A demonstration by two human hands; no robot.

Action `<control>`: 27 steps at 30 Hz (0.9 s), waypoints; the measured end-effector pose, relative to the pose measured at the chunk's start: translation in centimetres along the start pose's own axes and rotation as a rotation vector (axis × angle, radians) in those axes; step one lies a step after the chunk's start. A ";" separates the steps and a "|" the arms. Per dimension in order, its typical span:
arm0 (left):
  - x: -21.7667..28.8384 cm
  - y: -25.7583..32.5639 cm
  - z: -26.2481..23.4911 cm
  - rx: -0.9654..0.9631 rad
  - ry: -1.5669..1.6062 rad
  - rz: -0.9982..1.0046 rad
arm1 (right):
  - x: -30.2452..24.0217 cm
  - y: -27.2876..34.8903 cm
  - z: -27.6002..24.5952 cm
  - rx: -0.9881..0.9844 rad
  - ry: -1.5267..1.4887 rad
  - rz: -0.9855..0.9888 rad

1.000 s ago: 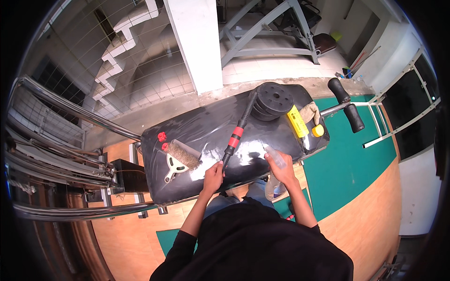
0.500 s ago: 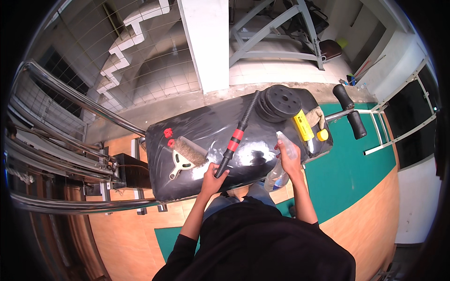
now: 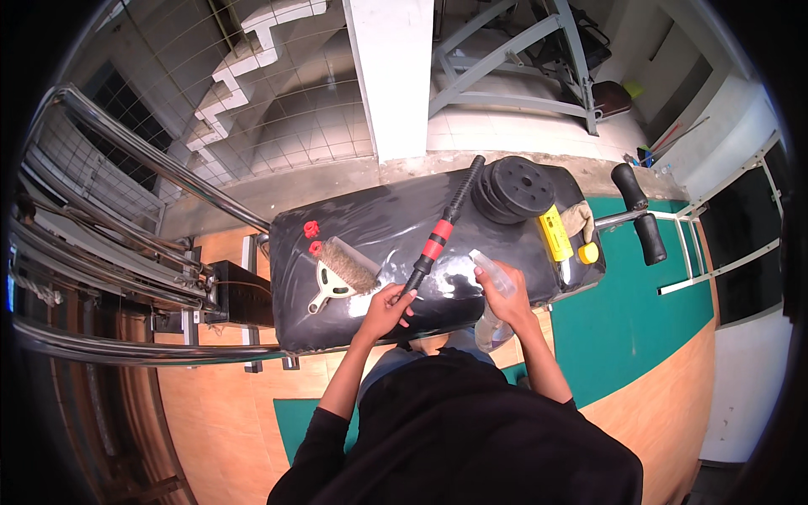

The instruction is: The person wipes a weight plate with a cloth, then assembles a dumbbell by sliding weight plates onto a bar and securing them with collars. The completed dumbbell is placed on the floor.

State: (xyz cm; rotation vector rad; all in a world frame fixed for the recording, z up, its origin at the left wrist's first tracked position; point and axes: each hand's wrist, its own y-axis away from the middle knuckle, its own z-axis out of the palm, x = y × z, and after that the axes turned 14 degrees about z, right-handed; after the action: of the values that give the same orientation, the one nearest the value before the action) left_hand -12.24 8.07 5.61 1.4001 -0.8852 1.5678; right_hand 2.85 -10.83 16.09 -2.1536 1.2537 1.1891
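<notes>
My left hand [image 3: 389, 311] is closed round the near end of a black dumbbell bar [image 3: 455, 204] with ridged ends and a red-and-black middle sleeve. The bar slants away over a black padded bench [image 3: 370, 210]. In my right hand [image 3: 510, 300] is a clear spray bottle [image 3: 497, 278], its pale nozzle pointing toward the bar. A bristle brush [image 3: 341, 282] with a cream handle lies left of my left hand. Beyond it sit two red star-shaped collars [image 3: 311, 228]. Black weight plates [image 3: 521, 187] are stacked right of the bar's far end.
Right of the plates lie a yellow container [image 3: 555, 235], a pale work glove [image 3: 578, 220] and a round yellow cap [image 3: 587, 252]. Chrome rails [image 3: 160, 172] meet the bench's left end. Foam rollers [image 3: 629, 187] project at its right. Green matting [image 3: 627, 316] covers part of the floor.
The spray bottle in my right hand has moved left, closer to the bar. My left hand keeps hold of the bar, its fingers slightly shifted. The whole view has drifted a little.
</notes>
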 end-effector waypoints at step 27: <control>0.2 -4.0 3.1 0.268 -0.547 0.383 | 1.3 0.1 0.3 0.114 0.057 -0.129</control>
State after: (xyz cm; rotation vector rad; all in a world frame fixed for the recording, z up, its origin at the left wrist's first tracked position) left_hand -7.29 6.91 6.12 1.9977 -1.3684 1.6496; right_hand 2.92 -11.39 14.83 -2.1628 1.1565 0.9863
